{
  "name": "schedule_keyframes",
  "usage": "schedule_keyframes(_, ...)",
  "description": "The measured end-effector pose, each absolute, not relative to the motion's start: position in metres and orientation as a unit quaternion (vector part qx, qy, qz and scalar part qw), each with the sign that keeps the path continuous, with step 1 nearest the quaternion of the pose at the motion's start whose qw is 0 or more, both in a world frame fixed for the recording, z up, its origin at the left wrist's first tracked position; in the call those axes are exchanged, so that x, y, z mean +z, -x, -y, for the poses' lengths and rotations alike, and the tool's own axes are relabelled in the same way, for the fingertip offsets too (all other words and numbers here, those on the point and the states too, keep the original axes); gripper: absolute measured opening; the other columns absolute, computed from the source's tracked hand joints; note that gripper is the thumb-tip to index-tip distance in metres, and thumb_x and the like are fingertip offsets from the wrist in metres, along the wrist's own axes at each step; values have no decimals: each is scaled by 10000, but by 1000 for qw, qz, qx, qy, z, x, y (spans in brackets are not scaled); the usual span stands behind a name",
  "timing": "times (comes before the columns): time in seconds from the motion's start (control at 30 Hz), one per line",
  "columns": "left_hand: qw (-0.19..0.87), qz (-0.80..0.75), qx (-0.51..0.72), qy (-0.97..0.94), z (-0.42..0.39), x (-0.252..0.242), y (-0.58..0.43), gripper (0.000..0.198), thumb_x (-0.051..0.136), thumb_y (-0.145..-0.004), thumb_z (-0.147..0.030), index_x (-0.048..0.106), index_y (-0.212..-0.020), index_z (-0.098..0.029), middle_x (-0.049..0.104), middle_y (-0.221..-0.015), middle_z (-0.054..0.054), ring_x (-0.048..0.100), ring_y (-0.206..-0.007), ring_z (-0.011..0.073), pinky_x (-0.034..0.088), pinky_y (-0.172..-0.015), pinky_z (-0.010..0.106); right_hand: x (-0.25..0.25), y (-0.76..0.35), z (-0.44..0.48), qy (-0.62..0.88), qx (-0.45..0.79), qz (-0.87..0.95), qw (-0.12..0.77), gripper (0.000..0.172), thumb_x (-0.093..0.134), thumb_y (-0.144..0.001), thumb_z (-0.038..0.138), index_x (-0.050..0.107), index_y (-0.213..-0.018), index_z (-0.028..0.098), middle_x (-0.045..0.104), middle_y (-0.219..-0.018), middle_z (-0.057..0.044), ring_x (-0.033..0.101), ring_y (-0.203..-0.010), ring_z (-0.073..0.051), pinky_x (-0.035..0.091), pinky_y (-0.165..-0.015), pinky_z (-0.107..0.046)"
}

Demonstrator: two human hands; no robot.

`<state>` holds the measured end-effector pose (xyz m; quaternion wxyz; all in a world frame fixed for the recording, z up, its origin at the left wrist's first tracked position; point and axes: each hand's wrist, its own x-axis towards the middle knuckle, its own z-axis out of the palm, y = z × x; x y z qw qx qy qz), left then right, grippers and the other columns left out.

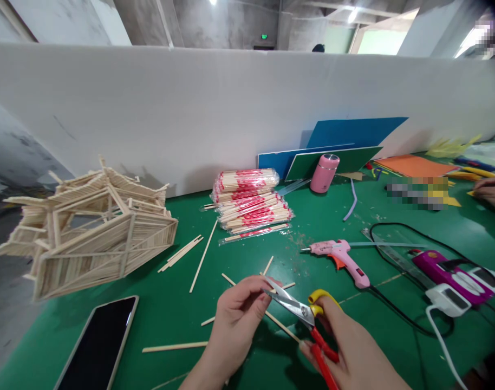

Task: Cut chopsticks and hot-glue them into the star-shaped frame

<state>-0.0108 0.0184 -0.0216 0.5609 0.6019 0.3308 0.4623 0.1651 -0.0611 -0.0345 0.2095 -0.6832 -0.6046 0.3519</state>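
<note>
My right hand (345,341) grips a pair of scissors (302,311) with one yellow and one red handle, its blades parted and pointing up-left. The blade tips reach the fingertips of my left hand (241,314), which are pinched together; what they hold is hidden or too small to make out. Around and beneath my hands are several loose wooden sticks (174,347), some partly covered by the hands. Another thin stick (284,327) runs below the scissors towards my right fingers.
A stick-built model (105,233) and a phone (97,346) are at left. Wrapped chopstick bundles (251,203) lie behind my hands. Rightward are a pink glue gun (340,257), a pink bottle (324,173), a purple power strip (450,276) and cables. Another person's hand (493,190) shows far right.
</note>
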Motion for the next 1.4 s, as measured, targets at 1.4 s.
schedule_keyframes(1.4, 357, -342, 452, -742, -18, -25, 14, 216, 506, -745, -57, 604, -817, -235, 647, -828, -24, 600, -830, 108, 462, -772, 192, -51, -161, 61, 664, 341, 633, 205, 399, 462, -763, 445, 357, -1063, 204, 609, -843, -57, 590, -710, -184, 442, -589, -249)
